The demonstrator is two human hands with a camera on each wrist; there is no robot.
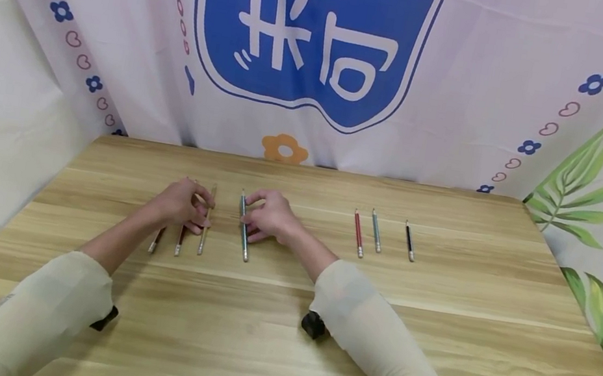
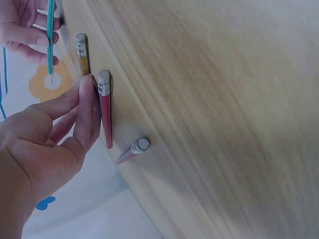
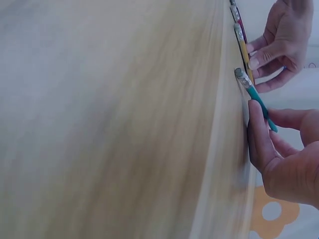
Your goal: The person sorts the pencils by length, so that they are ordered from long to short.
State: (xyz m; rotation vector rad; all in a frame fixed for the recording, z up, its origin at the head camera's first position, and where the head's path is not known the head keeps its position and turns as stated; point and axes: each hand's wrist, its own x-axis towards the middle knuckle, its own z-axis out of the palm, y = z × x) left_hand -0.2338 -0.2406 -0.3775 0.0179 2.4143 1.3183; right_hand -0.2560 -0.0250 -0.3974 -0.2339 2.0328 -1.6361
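Teal pencil: our right hand pinched it.
Yellow pencil: whether our left hand pinched, we couldn't tell.

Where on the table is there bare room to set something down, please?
The table is bare right of the black pencil and, at the front, between the left sleeve and right sleeve. Left of centre is crowded: three pencils by the left grip, the teal pencil at the right grip.

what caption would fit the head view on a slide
Left hand on yellow pencil, right hand pinching teal pencil, three pencils lying farther right on the table.
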